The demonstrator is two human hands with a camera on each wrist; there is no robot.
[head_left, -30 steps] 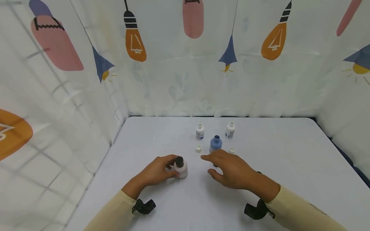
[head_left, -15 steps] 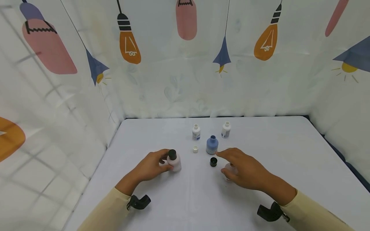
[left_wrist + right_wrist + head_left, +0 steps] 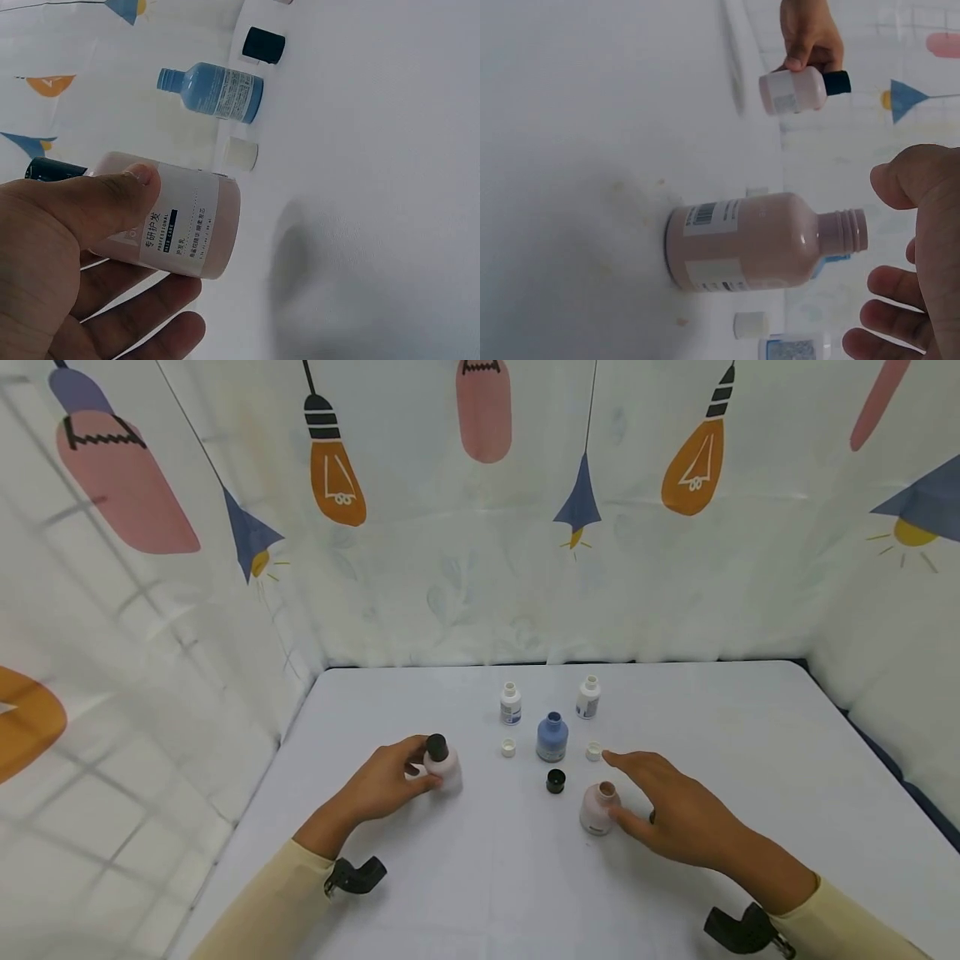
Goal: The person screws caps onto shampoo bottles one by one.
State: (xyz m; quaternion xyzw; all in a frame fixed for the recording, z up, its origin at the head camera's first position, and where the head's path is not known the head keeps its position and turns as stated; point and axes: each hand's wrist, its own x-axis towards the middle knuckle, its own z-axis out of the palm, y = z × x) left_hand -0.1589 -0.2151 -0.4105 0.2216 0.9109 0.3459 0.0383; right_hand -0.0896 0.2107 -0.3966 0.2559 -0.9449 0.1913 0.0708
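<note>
In the head view my left hand (image 3: 382,785) holds a pale pink bottle (image 3: 448,770) with a black cap on its neck. The left wrist view shows my thumb across its white label (image 3: 187,225), and the bottle looks lifted off the table. An uncapped pink bottle (image 3: 596,814) stands upright at centre right. Beside it is my right hand (image 3: 682,818), its fingers spread. In the right wrist view a gap separates those fingers (image 3: 896,289) from the bottle's bare threaded neck (image 3: 844,231). A loose black cap (image 3: 556,781) lies left of the uncapped bottle.
An uncapped blue bottle (image 3: 552,741) stands behind the black cap. Two open white bottles, one at left (image 3: 511,705) and one at right (image 3: 588,698), are farther back. Two white caps (image 3: 508,747) lie in front of them. A patterned curtain (image 3: 450,568) hangs behind the white table (image 3: 420,893).
My right hand has moved right, uncovering the black cap, a white cap and the uncapped pink bottle. The left hand has carried its capped bottle slightly left and away from me.
</note>
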